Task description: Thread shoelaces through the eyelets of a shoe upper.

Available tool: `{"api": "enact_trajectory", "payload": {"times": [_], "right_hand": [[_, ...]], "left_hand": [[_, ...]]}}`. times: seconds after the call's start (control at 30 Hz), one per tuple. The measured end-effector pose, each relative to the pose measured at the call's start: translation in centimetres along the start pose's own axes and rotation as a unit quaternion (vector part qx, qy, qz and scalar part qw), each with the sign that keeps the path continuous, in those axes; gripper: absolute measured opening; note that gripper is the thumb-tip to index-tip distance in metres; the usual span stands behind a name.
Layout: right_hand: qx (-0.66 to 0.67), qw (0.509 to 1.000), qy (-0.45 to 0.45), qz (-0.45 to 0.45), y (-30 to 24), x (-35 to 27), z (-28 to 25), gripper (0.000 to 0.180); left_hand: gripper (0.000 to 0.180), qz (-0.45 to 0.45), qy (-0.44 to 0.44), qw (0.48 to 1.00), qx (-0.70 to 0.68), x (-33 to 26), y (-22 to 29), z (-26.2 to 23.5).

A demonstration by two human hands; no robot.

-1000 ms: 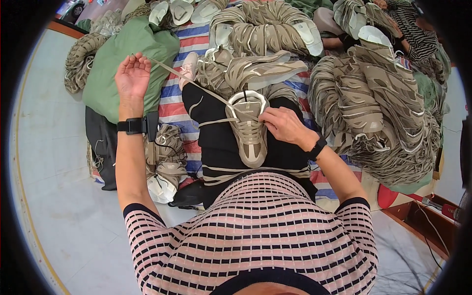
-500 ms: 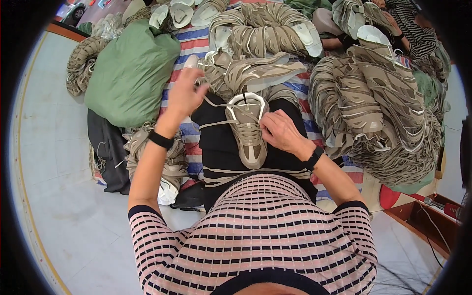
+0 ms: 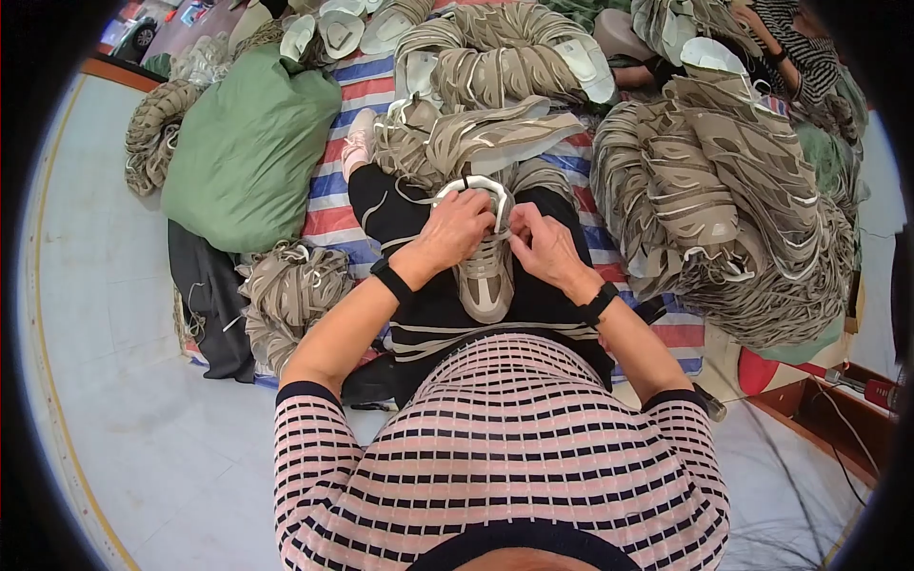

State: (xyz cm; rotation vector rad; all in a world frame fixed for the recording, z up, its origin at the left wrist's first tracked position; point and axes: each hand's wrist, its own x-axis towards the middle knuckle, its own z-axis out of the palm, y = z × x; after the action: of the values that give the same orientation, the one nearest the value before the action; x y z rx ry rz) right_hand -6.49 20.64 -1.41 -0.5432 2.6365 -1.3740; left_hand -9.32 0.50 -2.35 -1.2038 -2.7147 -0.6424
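Note:
A brown and beige shoe upper (image 3: 486, 295) lies on my black-trousered lap, toe toward me, its white-lined collar facing away. Laces cross its front. My left hand (image 3: 459, 228) is over the tongue and upper eyelets, fingers curled and closed; what they grip is hidden beneath them. At the right edge of the collar, my right hand (image 3: 547, 249) pinches what looks like a pale shoelace, thumb against forefinger. The two hands' fingertips almost meet there. More beige laces (image 3: 428, 344) lie across my lap near my waist.
Shoe uppers stand nested in a curved row (image 3: 500, 76) ahead, with a large heap (image 3: 714, 209) on the right. A stuffed green sack (image 3: 252, 147) and a smaller bundle of uppers (image 3: 297, 290) sit left. Striped sheeting (image 3: 333, 195) lies underneath. Another person's arm (image 3: 766, 38) shows at the far right.
My left hand has come back from the far left, where it was raised with a lace trailing from it, onto the shoe upper's tongue. My right hand has stayed by the collar's right edge.

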Motion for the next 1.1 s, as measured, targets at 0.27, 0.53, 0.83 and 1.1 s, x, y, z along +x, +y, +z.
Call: {"api": "enact_trajectory", "payload": {"times": [0.27,0.53,0.83,1.1], "right_hand": [[-0.151,0.965,0.045,-0.211,0.8,0.4,0.0,0.018],[-0.132,0.982,0.056,-0.124,0.5,0.2,1.6,0.010],[-0.006,1.000,-0.005,-0.003,1.4,0.5,1.8,0.011],[-0.032,0.995,-0.052,-0.075,-0.2,-0.1,1.4,0.012]], "left_hand": [[0.011,0.020,-0.032,0.999,0.001,0.6,-0.2,-0.4],[0.012,0.063,-0.032,0.997,0.017,0.5,0.2,-0.6],[0.015,0.092,-0.115,0.983,0.108,1.0,-0.9,-4.0],[0.009,-0.051,-0.067,0.988,0.133,-2.6,-5.5,-8.0]]}}
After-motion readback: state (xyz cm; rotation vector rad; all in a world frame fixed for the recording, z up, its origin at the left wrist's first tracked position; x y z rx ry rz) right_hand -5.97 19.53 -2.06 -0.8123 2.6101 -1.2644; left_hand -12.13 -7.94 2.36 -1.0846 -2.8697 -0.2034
